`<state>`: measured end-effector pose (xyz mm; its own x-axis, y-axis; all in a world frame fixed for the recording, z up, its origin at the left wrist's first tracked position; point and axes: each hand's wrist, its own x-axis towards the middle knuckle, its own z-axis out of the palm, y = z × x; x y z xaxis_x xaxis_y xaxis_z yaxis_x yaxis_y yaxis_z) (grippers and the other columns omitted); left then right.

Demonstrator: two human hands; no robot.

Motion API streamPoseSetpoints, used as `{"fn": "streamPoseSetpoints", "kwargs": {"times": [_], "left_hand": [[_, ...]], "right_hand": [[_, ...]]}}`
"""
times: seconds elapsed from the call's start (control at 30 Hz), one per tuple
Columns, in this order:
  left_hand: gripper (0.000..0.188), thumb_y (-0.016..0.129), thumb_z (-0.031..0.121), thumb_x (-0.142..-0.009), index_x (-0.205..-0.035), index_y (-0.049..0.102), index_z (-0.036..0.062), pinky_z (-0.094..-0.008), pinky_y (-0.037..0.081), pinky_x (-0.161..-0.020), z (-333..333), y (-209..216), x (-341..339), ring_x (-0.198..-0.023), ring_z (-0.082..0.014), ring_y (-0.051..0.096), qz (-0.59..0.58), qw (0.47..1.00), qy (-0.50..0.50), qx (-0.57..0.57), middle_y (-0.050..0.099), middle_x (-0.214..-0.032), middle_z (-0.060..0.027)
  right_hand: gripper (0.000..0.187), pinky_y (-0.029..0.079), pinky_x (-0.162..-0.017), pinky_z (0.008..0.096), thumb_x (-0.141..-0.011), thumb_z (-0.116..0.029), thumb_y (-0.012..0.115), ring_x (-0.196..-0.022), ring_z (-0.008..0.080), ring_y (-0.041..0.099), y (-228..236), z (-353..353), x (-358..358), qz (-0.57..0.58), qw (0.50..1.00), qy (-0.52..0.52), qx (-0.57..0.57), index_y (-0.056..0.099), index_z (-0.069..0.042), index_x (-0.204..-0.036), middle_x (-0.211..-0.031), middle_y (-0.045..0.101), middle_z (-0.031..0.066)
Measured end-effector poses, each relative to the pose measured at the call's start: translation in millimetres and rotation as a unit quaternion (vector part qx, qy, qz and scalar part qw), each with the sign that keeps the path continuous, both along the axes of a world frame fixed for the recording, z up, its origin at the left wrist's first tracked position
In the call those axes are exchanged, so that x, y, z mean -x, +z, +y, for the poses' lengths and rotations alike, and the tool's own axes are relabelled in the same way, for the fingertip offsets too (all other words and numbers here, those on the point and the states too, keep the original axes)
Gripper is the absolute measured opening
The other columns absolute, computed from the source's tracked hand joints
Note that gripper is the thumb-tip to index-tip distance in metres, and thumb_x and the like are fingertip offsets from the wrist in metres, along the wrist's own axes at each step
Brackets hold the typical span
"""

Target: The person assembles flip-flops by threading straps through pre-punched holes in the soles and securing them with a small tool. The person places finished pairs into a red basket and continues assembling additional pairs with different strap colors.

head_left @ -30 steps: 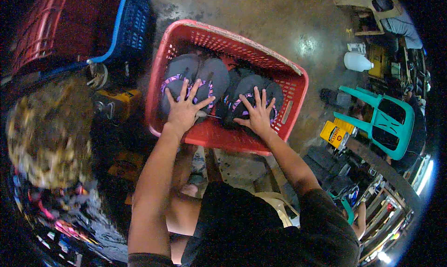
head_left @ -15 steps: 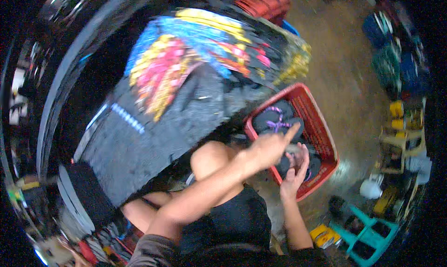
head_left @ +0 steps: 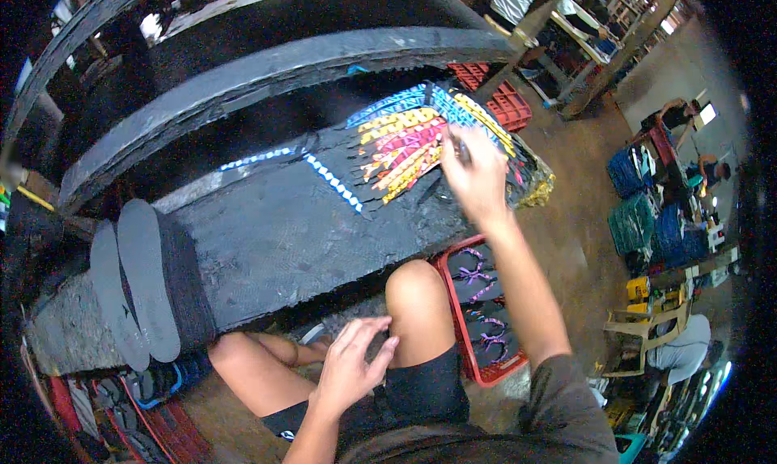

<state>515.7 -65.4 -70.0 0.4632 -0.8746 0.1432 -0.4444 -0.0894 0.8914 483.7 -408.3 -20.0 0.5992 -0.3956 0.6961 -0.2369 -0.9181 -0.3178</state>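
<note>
On the bench (head_left: 283,245), two topmost grey soles (head_left: 154,282) are seen, two strap lengths (head_left: 333,181), and fanned sandal straps (head_left: 405,152) too many to count, partly hidden by the right hand (head_left: 477,173), whose bent fingers' hold cannot be told. The left hand (head_left: 350,365) is held half-curled near the knee (head_left: 417,298). One red basket (head_left: 464,334) is crossed by the right forearm (head_left: 522,282); room is left along the bench's front edge.

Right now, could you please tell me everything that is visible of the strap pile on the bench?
The strap pile lies fanned on the dark bench, toward its right end. Its slim, patterned bands are blue, yellow, pink and orange, many with thin dark ends; they look flexible, perhaps rubber, but I cannot be sure. The right hand is over it, hiding part; whether they touch is unclear.
</note>
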Motion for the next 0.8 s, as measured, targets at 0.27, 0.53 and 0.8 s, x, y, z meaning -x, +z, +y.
{"fn": "streamPoseSetpoints", "kwargs": {"times": [0.27,0.53,0.8], "left_hand": [[0.03,0.079,0.021,-0.092,-0.115,0.071,0.0027,-0.0412,0.055,-0.069,47,63,-41,-0.077,-0.0292,0.068,-0.134,0.984,0.103,0.053,0.067,-0.088,-0.0111],[0.056,0.078,0.043,-0.089,-0.123,0.066,0.0003,-0.049,0.051,-0.094,106,120,-183,-0.107,-0.0423,0.062,-0.422,0.783,0.441,-0.117,0.065,-0.11,-0.0218],[0.079,0.083,0.043,-0.084,-0.143,0.053,-0.0003,-0.0503,0.047,-0.107,111,86,-204,-0.123,-0.0457,0.056,-0.324,0.792,0.466,-0.225,0.058,-0.135,-0.0266]], "right_hand": [[0.023,0.062,-0.078,0.0499,-0.095,-0.015,0.062,-0.098,0.0393,0.072,9,-106,-95,0.354,0.895,-0.164,0.217,0.066,-0.001,-0.112,-0.112,0.069,0.0181],[0.023,0.063,-0.082,0.049,-0.092,-0.02,0.065,-0.099,0.0352,0.073,31,-102,-86,0.281,0.915,-0.103,0.271,0.068,-0.005,-0.11,-0.111,0.073,0.0161],[0.023,0.062,-0.08,0.0482,-0.092,-0.023,0.065,-0.096,0.0343,0.072,38,-72,-82,0.291,0.934,-0.095,0.182,0.067,-0.003,-0.102,-0.103,0.07,0.0156]]}}
